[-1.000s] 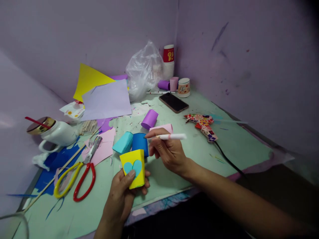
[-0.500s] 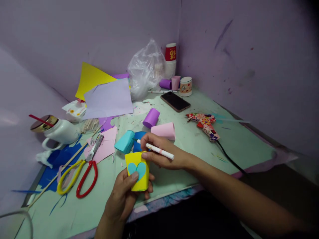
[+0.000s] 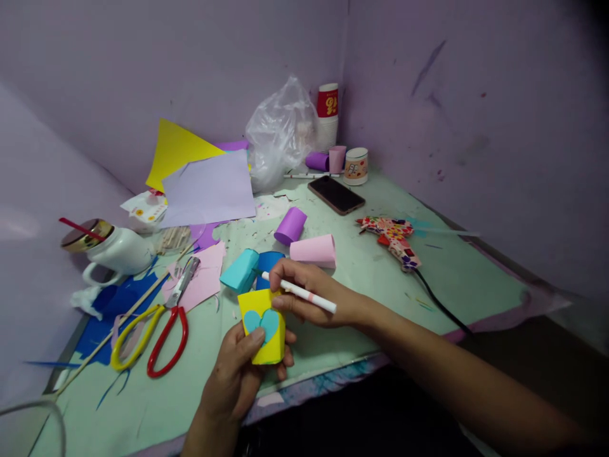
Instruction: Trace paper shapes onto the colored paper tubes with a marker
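Note:
My left hand [image 3: 245,358] is wrapped round a yellow paper cup shape [image 3: 271,349], its thumb pressing on a light blue heart [image 3: 269,325] on the front. A short dark line runs down from the notch of the heart. In my right hand [image 3: 309,289] is a white marker pen [image 3: 311,298], its dark green tip pointing left above the yellow cup. Just beyond the cup lie a turquoise paper tube [image 3: 239,271] and a blue one [image 3: 270,266], partly hidden by my right hand. Pink [image 3: 314,251] and purple [image 3: 291,226] tubes lie further back.
Scissors [image 3: 176,311] with red and yellow handles lie at the left by a thin stick and paper scraps. A white mug [image 3: 121,254] lies beyond them. At the right is a patterned glue gun [image 3: 392,238] with a black cord. A phone [image 3: 336,194] lies at the back.
The pen has tilted slightly, and my right thumb has drawn back from the yellow cup's edge to the pen. My left hand holds the cup as before.

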The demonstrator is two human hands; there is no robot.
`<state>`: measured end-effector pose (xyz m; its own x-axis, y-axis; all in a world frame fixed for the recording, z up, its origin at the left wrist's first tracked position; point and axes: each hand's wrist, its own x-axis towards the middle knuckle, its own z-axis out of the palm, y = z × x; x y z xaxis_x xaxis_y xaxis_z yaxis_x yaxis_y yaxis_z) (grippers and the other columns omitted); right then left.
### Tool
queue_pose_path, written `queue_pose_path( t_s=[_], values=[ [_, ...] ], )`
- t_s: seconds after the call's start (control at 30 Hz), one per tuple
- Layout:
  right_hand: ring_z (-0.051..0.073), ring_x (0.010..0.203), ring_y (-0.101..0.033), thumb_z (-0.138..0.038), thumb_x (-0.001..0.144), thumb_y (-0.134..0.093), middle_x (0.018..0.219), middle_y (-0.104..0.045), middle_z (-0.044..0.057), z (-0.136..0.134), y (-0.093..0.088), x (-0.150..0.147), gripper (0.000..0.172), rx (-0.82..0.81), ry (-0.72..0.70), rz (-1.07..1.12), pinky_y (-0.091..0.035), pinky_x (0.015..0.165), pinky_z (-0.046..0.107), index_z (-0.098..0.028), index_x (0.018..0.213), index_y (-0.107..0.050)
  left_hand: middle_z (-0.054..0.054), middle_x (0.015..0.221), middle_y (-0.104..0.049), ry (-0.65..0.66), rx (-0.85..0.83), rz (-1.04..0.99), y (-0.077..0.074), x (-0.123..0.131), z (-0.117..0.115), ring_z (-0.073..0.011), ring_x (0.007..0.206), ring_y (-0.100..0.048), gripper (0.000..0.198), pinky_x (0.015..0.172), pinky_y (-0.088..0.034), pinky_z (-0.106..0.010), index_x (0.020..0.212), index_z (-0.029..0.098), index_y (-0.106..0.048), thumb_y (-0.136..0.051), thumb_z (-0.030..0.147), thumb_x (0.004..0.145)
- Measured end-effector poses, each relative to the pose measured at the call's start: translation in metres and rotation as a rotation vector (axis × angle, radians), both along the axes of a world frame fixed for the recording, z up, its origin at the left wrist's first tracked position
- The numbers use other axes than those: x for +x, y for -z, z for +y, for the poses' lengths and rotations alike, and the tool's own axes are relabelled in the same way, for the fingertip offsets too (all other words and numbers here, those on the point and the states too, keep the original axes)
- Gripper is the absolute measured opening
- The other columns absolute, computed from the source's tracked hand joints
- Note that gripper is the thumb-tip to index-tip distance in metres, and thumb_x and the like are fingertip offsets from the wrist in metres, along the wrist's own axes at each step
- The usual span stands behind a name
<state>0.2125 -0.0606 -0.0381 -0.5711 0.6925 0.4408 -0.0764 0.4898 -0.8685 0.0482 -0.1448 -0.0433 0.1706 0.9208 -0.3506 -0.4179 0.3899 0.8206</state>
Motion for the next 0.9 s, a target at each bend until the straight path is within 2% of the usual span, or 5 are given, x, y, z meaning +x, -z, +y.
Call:
queue_pose_path(
  t_s=[0.07,0.2,0.37,0.63,0.9],
  values=[
    [0.009,0.059,-0.053,-0.027,0.089,-0.054,0.08,-0.06,0.0,-0.002,-0.002,0.002,0.01,-0.019,0.079,0.01,-0.045,0.053,0.02,-0.018,0.093,-0.054,-0.011,0.077,-0.072,-0.004,0.001,0.007,0.0,0.001,0.0,-0.0177,0.057,-0.064,0.028,0.046,-0.05,-0.025,0.093,0.012,-0.063,-0.069,0.032,0.075],
    [0.007,0.046,-0.051,-0.042,0.094,-0.048,0.081,-0.067,0.003,-0.003,-0.002,0.007,0.032,-0.041,0.202,0.25,-0.043,0.043,0.02,-0.018,0.11,-0.06,-0.012,0.077,-0.072,-0.014,0.002,0.019,0.0,0.001,0.001,-0.0177,0.057,-0.064,0.029,0.045,-0.049,-0.025,0.091,0.01,-0.064,-0.069,0.033,0.074],
    [0.006,0.043,-0.045,-0.048,0.09,-0.052,0.054,-0.055,-0.001,-0.006,-0.004,0.009,0.041,-0.076,0.271,0.457,-0.035,0.037,0.018,-0.014,0.075,-0.069,-0.012,0.077,-0.072,-0.032,-0.017,0.002,-0.001,0.001,0.001,-0.0178,0.056,-0.064,0.029,0.044,-0.048,-0.024,0.089,0.009,-0.065,-0.07,0.032,0.073],
    [0.004,0.04,-0.044,-0.038,0.091,-0.053,0.049,-0.048,-0.004,-0.017,-0.005,0.002,0.037,-0.114,0.072,0.377,-0.037,0.039,0.016,-0.015,0.062,-0.059,-0.008,0.074,-0.071,-0.049,-0.019,0.013,-0.001,0.002,0.001,-0.0178,0.056,-0.065,0.024,0.045,-0.049,-0.024,0.087,0.011,-0.066,-0.071,0.03,0.073],
    [0.005,0.043,-0.046,-0.024,0.087,-0.057,0.051,-0.052,-0.002,-0.018,-0.001,-0.002,0.025,0.104,0.122,0.405,-0.037,0.041,0.015,-0.013,0.064,-0.06,-0.006,0.071,-0.068,-0.126,-0.003,0.02,0.006,0.001,0.001,-0.0159,0.055,-0.062,0.025,0.045,-0.05,-0.024,0.085,0.01,-0.066,-0.072,0.03,0.071]
  ],
)
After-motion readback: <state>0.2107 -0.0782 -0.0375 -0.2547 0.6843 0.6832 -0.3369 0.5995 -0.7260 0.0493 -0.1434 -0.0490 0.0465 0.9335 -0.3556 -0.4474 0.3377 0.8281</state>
